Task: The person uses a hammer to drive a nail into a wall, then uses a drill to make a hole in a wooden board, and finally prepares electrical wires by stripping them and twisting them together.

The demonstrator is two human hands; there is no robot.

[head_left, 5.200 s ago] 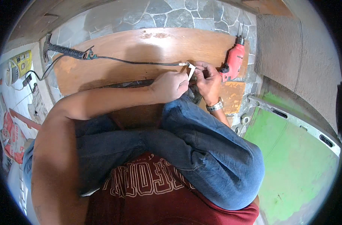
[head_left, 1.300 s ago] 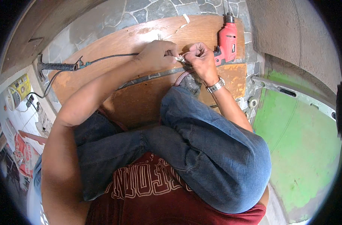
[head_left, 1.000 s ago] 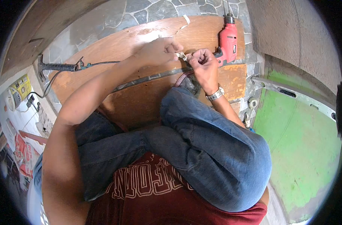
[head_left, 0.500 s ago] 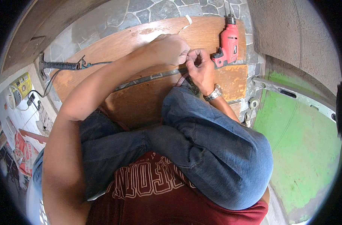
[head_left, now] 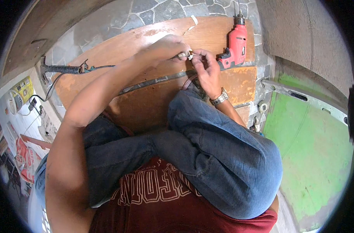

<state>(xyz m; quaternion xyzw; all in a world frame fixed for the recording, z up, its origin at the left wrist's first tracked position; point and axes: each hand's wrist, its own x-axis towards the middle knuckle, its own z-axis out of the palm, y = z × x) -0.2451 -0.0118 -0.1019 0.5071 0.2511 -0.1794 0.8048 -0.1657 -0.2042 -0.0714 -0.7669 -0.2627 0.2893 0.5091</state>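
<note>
Off-white, crumpled little tip [head_left: 190, 55], right between both hands above the glossy, scuffed wood board [head_left: 212, 33]. Left hand [head_left: 170, 47] pinches it; right hand [head_left: 208, 73] has fingertips up against it, can't tell if they're gripping. Looks super light, soft, probably squashable, so I'd grab near the bendy black cord [head_left: 106, 66]. Chunky red plastic drill [head_left: 237, 43] lies nearby.
</note>
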